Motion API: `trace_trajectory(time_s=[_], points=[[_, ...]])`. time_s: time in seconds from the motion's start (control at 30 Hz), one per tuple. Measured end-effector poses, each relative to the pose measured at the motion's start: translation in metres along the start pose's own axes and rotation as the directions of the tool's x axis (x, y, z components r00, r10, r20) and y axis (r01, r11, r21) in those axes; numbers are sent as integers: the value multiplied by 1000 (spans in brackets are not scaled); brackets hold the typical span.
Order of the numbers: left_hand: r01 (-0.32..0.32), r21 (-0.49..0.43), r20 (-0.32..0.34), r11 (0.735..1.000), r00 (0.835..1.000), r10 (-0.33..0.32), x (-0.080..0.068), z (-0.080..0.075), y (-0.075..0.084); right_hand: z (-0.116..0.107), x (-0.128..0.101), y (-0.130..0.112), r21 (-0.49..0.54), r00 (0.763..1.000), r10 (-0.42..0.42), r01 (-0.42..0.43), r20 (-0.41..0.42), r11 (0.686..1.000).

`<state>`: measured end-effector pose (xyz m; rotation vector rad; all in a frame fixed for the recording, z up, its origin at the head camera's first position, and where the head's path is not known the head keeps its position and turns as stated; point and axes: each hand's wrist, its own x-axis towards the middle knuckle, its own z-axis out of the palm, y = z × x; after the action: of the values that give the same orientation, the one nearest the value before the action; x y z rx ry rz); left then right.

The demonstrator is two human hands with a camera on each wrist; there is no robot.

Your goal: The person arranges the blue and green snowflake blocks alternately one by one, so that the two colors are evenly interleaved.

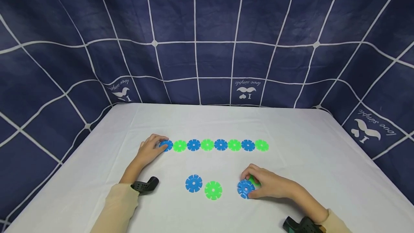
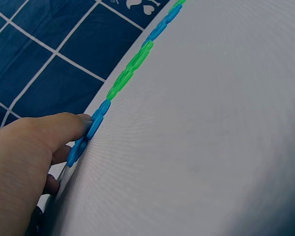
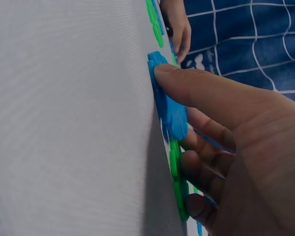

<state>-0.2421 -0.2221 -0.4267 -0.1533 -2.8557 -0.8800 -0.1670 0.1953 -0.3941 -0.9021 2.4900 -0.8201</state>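
On the near side of a row of snowflake discs (image 1: 211, 145), a right hand (image 1: 270, 182) pinches a blue disc (image 1: 243, 188), fingers barely parted, beside a green disc (image 1: 254, 181), apparently picking up; the left hand (image 1: 149, 150) grips the row's leftmost blue disc (image 1: 169, 144). A clean lift seems needed next.

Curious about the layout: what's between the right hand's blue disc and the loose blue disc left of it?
In the head view, one green disc lies between them, touching neither.

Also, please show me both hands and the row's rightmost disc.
Left hand (image 1: 149, 152): head view, back of hand.
Right hand (image 1: 270, 183): head view, back of hand.
Rightmost disc (image 1: 262, 145): head view, near its middle.
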Motion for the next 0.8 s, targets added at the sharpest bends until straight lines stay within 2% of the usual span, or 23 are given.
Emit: trace_trajectory(time_s=[0.17,0.33,0.8], points=[[-4,5,2,1000,1000,4,1,0,0,-1,1,-1,122,1000,-6,3,24,993],[-5,7,2,1000,1000,5,1,-2,0,-3,3,1,190,998,-36,27,43,981],[0,-2,0,1000,1000,0,0,0,1,-1,8,9,365,990,-105,134,-98,922]])
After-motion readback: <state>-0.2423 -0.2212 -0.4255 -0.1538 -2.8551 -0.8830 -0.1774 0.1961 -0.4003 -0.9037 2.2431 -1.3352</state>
